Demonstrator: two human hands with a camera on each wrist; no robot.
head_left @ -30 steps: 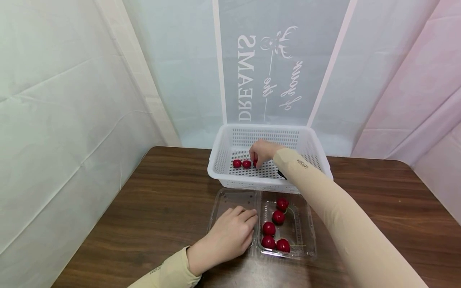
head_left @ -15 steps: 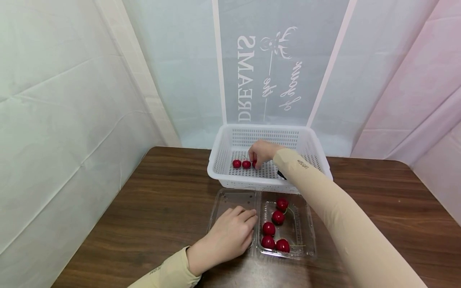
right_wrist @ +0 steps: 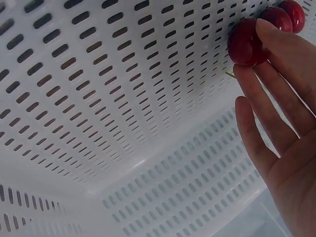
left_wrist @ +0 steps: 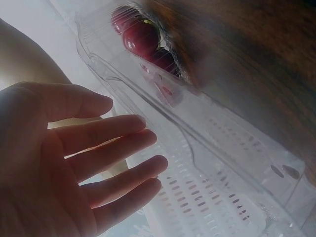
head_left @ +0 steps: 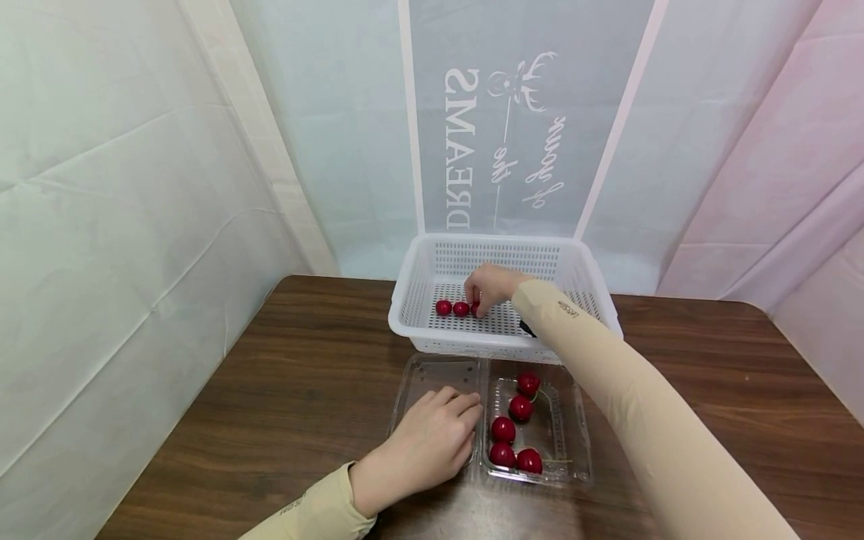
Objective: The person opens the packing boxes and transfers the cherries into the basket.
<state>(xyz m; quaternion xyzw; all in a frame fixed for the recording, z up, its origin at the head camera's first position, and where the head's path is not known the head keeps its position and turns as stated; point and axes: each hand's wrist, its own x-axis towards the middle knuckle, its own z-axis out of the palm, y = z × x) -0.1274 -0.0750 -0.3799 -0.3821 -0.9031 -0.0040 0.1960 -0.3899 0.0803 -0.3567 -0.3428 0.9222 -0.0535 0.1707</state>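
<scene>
Inside the white perforated basket (head_left: 506, 343), my right hand (head_left: 494, 285) pinches a red cherry (right_wrist: 248, 43) between thumb and fingers at the basket floor. Two more cherries (head_left: 443, 307) lie in a row to its left. My left hand (head_left: 421, 442) rests on the lid half (head_left: 439, 371) of a clear hinged container, its fingers relaxed and slightly bent near the hinge; in the left wrist view the palm (left_wrist: 44, 168) holds nothing. The other half (head_left: 579, 420) of the container has several cherries (head_left: 520, 408) in it, some with stems.
The basket stands at the back of the dark wooden table (head_left: 290, 390), close to a grey printed curtain (head_left: 513, 150). The open container lies directly in front of the basket. White fabric (head_left: 135, 225) hangs on the left side.
My right hand has shifted very slightly left with its fingertips at the same cherry. My left hand has stayed in place.
</scene>
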